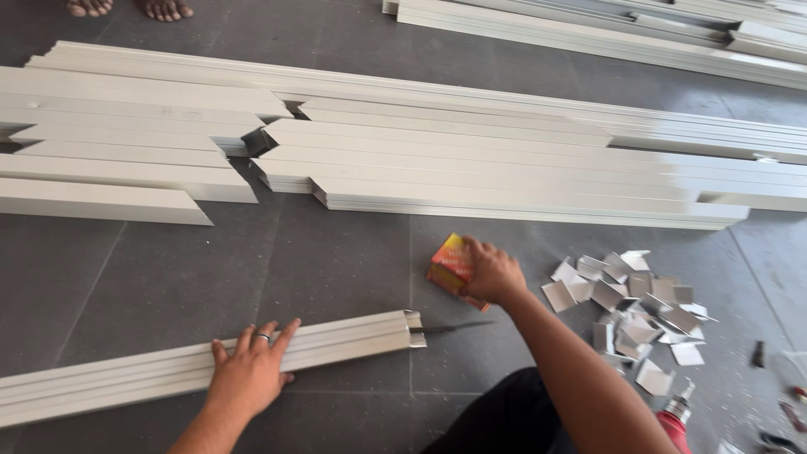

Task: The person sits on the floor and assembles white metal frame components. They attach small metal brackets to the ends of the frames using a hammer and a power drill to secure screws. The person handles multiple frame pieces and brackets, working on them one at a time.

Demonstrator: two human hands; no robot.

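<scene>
Standing over it, what matters is how the long pale-grey aluminium channel section (202,361) lies on the dark grey tiled floor (151,277): its long axis runs nearly left to right across the person's front, rising slightly toward the right, with its near end finishing just left of the person's midline, where a small metal corner bracket (414,328) sits fitted into the open end. The left hand (250,370) lies flat on top of this section, fingers spread wide and pressing down, a ring on one finger, well back from the bracketed end. The right hand (492,273) is beyond and to the right of that end, closed around a small orange and yellow cardboard box (451,265) that rests on the floor; so the right hand is the nearer of the two to the open end. I cannot tell what is in the box, since the fingers cover its side. A thin dark pointed tool (458,326) lies on the floor just beside the bracket, pointing right. Further right, a loose heap of small silver angle pieces (639,307) is scattered on the tiles, in no container. Beyond the hands, many white cut metal profiles (471,168) lie side by side, parallel to the held section. Someone else's bare feet (126,8) show at the top edge.
</scene>
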